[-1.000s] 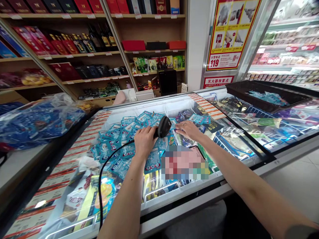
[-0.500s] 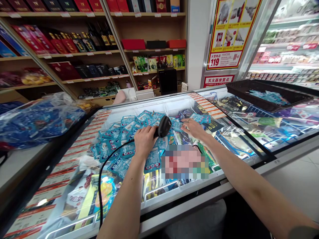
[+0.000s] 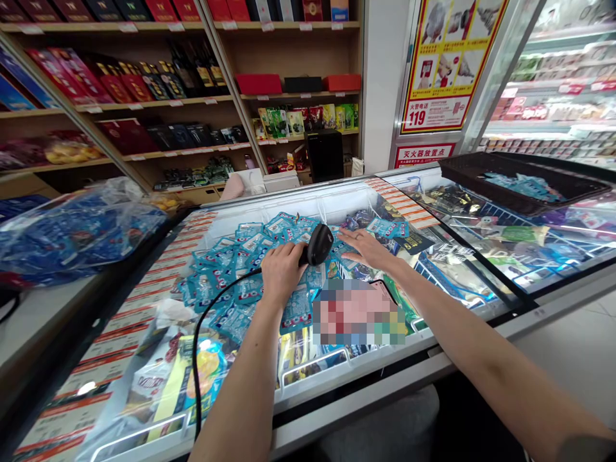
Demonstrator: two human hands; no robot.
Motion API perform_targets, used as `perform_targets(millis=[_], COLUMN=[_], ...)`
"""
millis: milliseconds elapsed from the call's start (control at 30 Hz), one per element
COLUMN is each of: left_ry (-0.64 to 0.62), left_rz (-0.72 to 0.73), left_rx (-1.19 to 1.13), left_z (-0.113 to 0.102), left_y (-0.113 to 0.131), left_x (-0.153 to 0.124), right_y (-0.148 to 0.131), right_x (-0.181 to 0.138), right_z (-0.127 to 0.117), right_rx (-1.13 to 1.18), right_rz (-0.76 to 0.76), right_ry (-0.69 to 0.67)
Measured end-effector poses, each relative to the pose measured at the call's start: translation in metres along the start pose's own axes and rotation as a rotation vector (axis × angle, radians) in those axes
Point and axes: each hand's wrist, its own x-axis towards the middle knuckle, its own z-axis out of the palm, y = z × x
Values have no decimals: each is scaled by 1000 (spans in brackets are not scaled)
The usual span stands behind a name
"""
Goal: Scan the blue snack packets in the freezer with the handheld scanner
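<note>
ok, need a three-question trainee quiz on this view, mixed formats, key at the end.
1. Short answer: what does the left hand hold?
2. True or false: the right hand is gripping a bottle.
3. Fill in the blank: the red-and-yellow poster shows the large number ___.

Key:
1. A black handheld scanner.
2. False; it is open, by the blue packets.
3. 119.
</note>
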Motion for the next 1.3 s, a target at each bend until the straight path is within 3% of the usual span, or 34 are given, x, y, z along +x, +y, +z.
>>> perform_targets(millis=[100,200,333,500,600,700,800,1300], left_ry=[-5,-18,-31,-64,-79,-79,-72,-82], left_rz=[-1,4,42,108,115,115,120,132], left_rx=[-2,-4,-28,-69,-86,-87,-93,-103], left_z=[-1,0,2,2,1,0,2,4], left_y=[0,0,-1,1,3,4,4,2], left_x=[0,0,0,1,1,1,1,1], right_y=[6,9,12,17,18,19,19,11], right_x=[2,3,0,-3,-5,-7,-8,-11], right_z=[7,9,3,-5,-5,-3,-1,-1], right_rx=[49,76,160,365,594,799,854,686], right_rz=[14,162,418,582,673,693,687,635], right_ry=[-33,-2,141,336,382,388,396,377])
